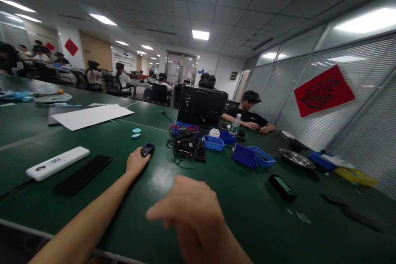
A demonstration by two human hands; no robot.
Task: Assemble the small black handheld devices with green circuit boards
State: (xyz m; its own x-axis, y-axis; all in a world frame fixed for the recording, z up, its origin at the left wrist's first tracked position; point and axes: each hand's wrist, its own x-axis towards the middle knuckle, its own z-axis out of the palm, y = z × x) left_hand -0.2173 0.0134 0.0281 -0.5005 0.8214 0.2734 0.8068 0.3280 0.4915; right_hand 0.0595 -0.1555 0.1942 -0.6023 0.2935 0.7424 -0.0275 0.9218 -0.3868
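My left hand (136, 163) is stretched forward over the green table and closed round a small black device with a little screen (147, 149). The device rests on or just above the tabletop; its exact kind is unclear. Nearer to me, my right hand (196, 208) is raised above the table, slightly blurred. One finger points left and the rest bend downward, partly hidden; nothing shows in it. Two light-blue round pieces (136, 133) lie beyond my left hand. To its left are a black flat slab (83, 174) and a white power strip (58, 162).
Ahead stand a black monitor (202, 105), tangled cables with a black adapter (185, 145), blue trays (214, 142) and a water bottle (235, 124). At right are a black box with a green face (282, 187) and a metal dish (297, 159). A person (252, 117) sits across.
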